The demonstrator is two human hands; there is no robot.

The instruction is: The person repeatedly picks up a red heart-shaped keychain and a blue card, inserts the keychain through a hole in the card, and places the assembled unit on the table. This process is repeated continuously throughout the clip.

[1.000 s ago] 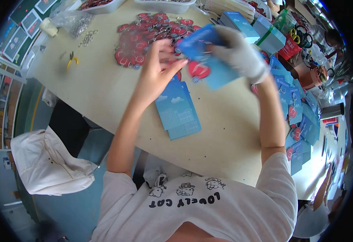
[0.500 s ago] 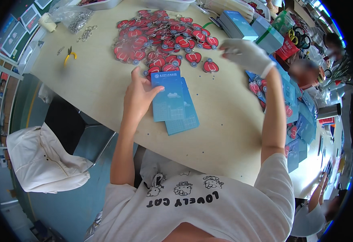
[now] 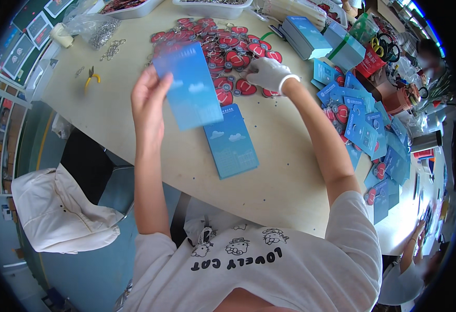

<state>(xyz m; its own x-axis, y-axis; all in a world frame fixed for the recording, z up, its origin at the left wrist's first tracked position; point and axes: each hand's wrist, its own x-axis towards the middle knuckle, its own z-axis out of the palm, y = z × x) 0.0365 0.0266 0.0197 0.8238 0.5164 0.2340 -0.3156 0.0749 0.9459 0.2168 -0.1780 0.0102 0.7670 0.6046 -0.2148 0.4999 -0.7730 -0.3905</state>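
My left hand [image 3: 150, 96] is closed on the edge of a blue printed card [image 3: 191, 93], raised and tilted above the table. Below it lies a neat stack of the same blue cards [image 3: 231, 145], partly covered by the raised one. My right hand [image 3: 267, 74], in a white glove, reaches down to the near right side of a heap of red keychains [image 3: 230, 44]. Its fingertips bend down among them, and whether they grip one is hidden. One red keychain [image 3: 246, 87] lies just below those fingers.
Blue cards with red keychains [image 3: 361, 122] are piled at the right. Banded card stacks [image 3: 306, 36] stand behind them. Yellow-handled pliers [image 3: 91, 79], metal rings [image 3: 113, 49] and a bag of metal parts [image 3: 100, 31] lie at the left. A white jacket [image 3: 64, 208] hangs on a chair.
My left hand has lifted one card off the stack and moved it left. My gloved right hand has swung left from beside the card stacks down to the red keychains.
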